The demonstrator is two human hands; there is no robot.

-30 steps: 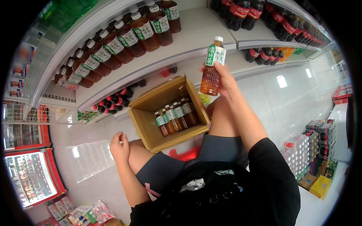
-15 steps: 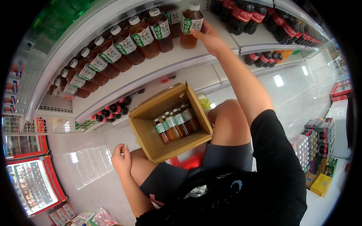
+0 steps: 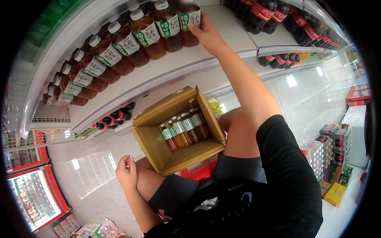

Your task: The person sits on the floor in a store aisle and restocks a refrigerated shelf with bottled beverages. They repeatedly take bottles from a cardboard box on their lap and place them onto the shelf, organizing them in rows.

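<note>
At the right end of a shelf row, my right hand grips a tea bottle of amber drink with a white and green label. It stands close beside the neighbouring tea bottle; its cap is blurred at the upper edge of the picture. My left hand rests by my left knee, fingers curled in, with nothing seen in them. Between my legs an open cardboard box holds several more bottles, leaning together, with labels like those on the shelf.
The white shelf has a clear plastic front lip. Dark cola bottles stand further right, with more dark bottles on the level below. A red stool shows under me. Shrink-wrapped drink packs are stacked at right; a lit cooler stands at left.
My right hand has moved the tea bottle left and further back, up against the row. My left hand has stayed by the knee. The view has shifted slightly.
</note>
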